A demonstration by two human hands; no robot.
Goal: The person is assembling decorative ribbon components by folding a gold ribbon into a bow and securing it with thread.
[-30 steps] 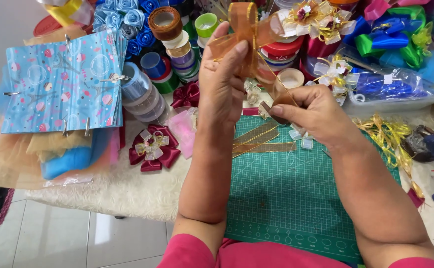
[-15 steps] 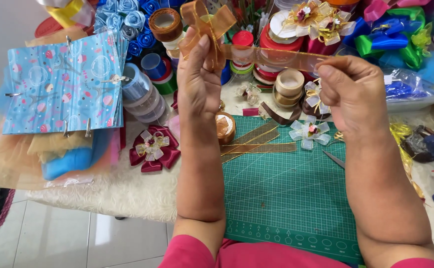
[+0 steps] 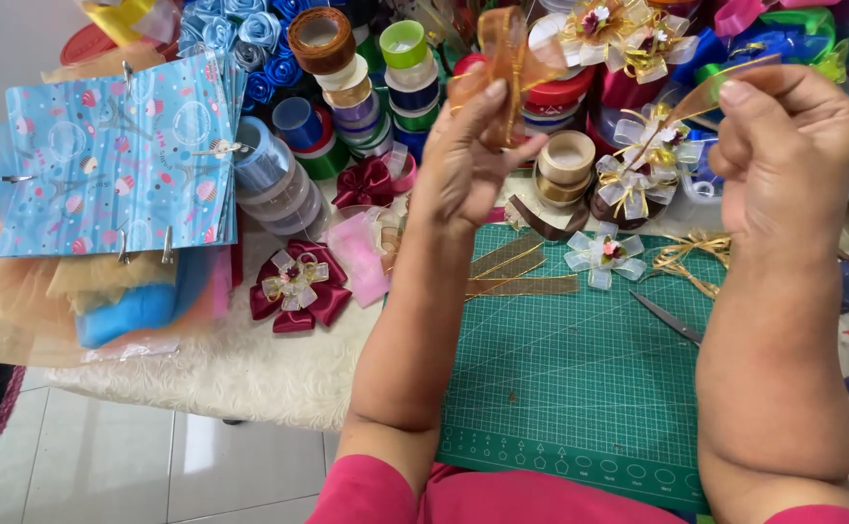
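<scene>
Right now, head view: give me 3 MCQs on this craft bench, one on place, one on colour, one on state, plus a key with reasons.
1. Where does the maroon bow lie?
A. on the white fluffy cover, left of the cutting mat
B. on the cutting mat
C. on top of the ribbon spools

2. What colour is the cutting mat?
A. blue
B. green
C. grey

3. What is the state of the brown sheer ribbon?
A. lying flat on the mat
B. wound on a spool
C. held up between both hands

Key:
1 A, it rests on the white fluffy cover beside the mat's left edge.
2 B, a green grid surface.
3 C, the left hand pinches its looped part and the right hand pinches the tail.
</scene>
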